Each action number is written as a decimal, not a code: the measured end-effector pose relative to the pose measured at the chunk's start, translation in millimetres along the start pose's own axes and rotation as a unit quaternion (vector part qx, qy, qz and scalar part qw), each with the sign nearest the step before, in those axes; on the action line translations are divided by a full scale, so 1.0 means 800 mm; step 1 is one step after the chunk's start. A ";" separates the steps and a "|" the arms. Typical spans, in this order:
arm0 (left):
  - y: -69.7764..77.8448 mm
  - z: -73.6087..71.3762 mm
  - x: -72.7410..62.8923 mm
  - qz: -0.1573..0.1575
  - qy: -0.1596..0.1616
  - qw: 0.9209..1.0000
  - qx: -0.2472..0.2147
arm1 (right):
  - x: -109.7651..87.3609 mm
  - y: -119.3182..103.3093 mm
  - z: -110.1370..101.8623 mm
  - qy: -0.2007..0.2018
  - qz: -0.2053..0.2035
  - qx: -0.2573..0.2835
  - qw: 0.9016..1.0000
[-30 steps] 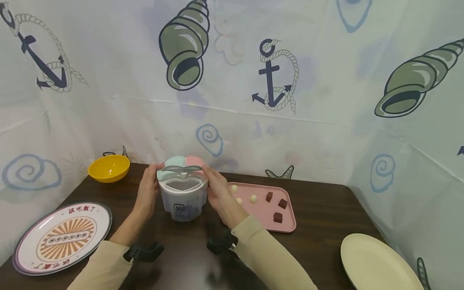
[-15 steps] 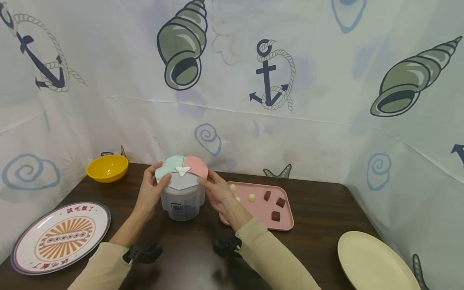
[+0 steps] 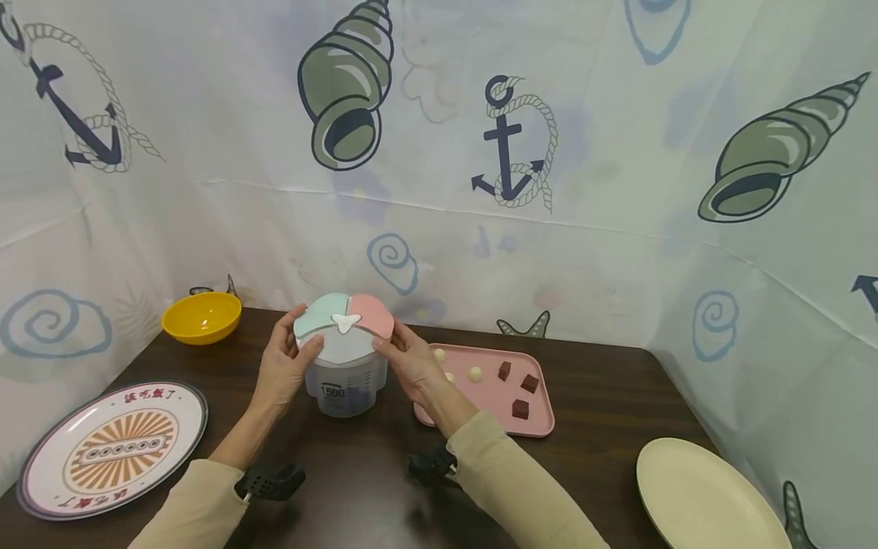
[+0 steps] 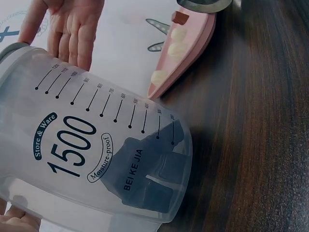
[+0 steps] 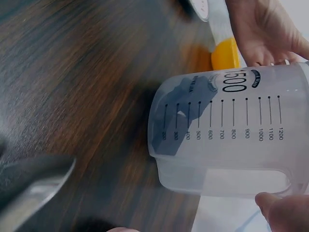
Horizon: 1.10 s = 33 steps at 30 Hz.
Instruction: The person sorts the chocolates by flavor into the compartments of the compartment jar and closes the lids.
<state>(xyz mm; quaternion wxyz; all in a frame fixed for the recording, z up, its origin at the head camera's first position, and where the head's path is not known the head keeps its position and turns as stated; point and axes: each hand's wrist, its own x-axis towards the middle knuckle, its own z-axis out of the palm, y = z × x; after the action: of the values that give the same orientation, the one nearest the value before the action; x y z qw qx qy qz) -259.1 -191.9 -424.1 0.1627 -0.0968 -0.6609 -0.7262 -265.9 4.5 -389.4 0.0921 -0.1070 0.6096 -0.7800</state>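
A clear plastic storage container (image 3: 346,393) marked 1500 stands on the dark table, its lid split into mint, pink and grey flaps. All the flaps lie down, the grey front flap (image 3: 343,349) included. Dark angular pieces (image 4: 147,179) show through the lower wall in the left wrist view. My left hand (image 3: 283,366) holds the lid's left side, thumb on the front edge of the grey flap. On the opposite side, my right hand (image 3: 417,367) grips the rim with its thumb at the flap's right corner.
Right of the container, a pink tray (image 3: 490,396) carries several cream balls and dark brown cubes. A yellow bowl (image 3: 202,319) sits back left, above a printed white plate (image 3: 178,465). A cream oval plate (image 3: 706,496) lies front right. Patterned cloth (image 3: 439,252) hangs behind.
A second ago the grey flap stood raised over an opening in the lid; it came down flat. Both thumbs moved onto its front part. Over the last half second, almost nothing has moved.
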 end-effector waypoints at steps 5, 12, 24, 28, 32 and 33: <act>-0.001 0.002 0.003 0.010 0.000 1.000 -0.001 | -0.001 -0.001 -0.001 0.007 -0.011 -0.026 1.000; 0.000 0.004 0.006 0.005 0.004 1.000 0.015 | -0.001 -0.002 -0.001 0.020 -0.015 -0.036 0.999; 0.005 0.025 -0.019 -0.015 0.167 0.978 0.125 | -0.019 0.003 0.016 0.088 -0.040 -0.098 0.990; 0.005 0.038 -0.033 0.005 0.160 0.980 0.119 | -0.028 0.008 0.026 0.120 -0.049 -0.109 0.986; 0.004 0.049 -0.042 0.022 0.165 0.979 0.118 | -0.037 0.015 0.041 0.147 -0.063 -0.100 0.982; 0.004 0.051 -0.043 0.026 0.171 0.977 0.124 | -0.039 0.017 0.046 0.154 -0.068 -0.099 0.981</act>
<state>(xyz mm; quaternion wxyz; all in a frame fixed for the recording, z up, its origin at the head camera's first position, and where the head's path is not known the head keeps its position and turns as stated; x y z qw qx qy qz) -229.1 -148.1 -429.2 0.3028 0.0323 -0.7057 -0.6397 -225.4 -24.1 -395.7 -0.0673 -0.0350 0.6820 -0.7274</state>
